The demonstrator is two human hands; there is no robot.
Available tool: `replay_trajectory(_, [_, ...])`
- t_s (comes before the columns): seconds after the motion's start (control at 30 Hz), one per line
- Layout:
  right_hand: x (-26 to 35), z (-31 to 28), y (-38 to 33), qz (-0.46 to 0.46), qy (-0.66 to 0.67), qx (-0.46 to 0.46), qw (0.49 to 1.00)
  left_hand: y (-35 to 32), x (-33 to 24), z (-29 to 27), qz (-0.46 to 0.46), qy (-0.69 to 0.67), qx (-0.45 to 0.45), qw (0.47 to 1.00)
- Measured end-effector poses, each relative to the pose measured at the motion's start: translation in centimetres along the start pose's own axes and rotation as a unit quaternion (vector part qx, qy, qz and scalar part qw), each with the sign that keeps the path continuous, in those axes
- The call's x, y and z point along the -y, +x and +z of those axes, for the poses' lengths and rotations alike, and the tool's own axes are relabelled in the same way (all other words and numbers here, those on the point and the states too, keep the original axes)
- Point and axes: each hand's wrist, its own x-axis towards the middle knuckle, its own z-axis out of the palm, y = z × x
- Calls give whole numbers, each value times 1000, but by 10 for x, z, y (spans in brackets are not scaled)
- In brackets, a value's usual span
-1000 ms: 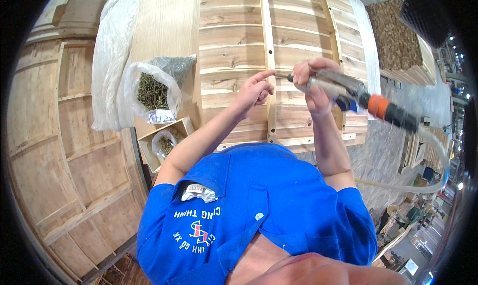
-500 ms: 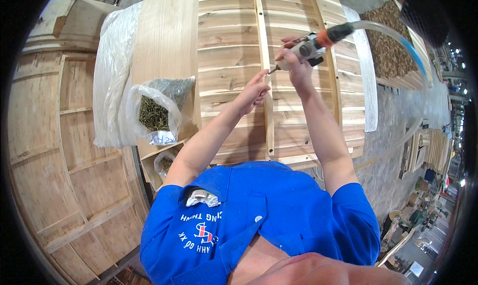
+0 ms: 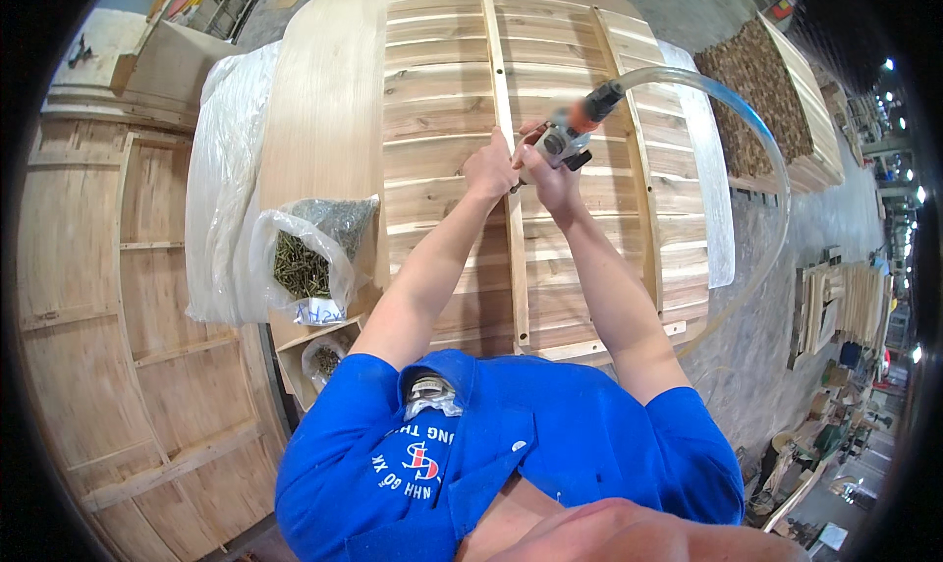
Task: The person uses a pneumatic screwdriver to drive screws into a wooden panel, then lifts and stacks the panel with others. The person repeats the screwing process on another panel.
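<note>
My right hand [image 3: 553, 177] grips a pneumatic screwdriver [image 3: 573, 135] with an orange collar, its tip down at the narrow central batten [image 3: 513, 228] of a slatted wooden panel [image 3: 432, 120]. A clear air hose [image 3: 756, 140] arcs away from the tool to the right. My left hand [image 3: 489, 167] rests on the batten right beside the tool tip, fingers pinched there. What the fingers pinch is too small to make out.
An open plastic bag of screws [image 3: 306, 259] sits on a wooden box at the panel's left edge, with a smaller bag [image 3: 324, 358] below it. White plastic sheeting [image 3: 221, 198] lies left of that. More wooden panels [image 3: 118, 297] lie at the left and stacked timber [image 3: 776, 110] at the right.
Both hands moved farther up the central batten, away from me. The tool swung from lying level to the right to pointing down at the batten beside my left hand.
</note>
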Motion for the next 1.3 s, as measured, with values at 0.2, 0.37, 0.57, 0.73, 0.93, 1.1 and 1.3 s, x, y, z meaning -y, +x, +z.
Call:
replay_trajectory(0.2, [1, 2, -4, 26, -30, -5, 999, -3, 6, 10, 21, 6, -30, 999])
replay_trajectory(0.37, [-15, -2, -1, 3, -18, 2, 1000, -5, 1, 5, -16, 6, 12, 1000])
replay_trajectory(0.57, [-21, 1, 4, 9, -21, 19, 1000, -2, 64, 5, -141, -661, 93, 731])
replay_trajectory(0.73, [-18, 2, 3, 15, 3, 9, 1000, -42, 85, -10, -295, -844, 32, 447])
replay_trajectory(0.93, [34, 12, -26, -59, 21, -5, 998, -116, 51, -43, -254, -823, 63, 504])
replay_trajectory(1.1, [95, 38, -58, -156, 159, 78, 972, -144, 62, -47, -189, -835, 98, 507])
replay_trajectory(1.3, [109, 40, -90, -189, 208, 102, 954, -173, 29, -62, -195, -822, 71, 530])
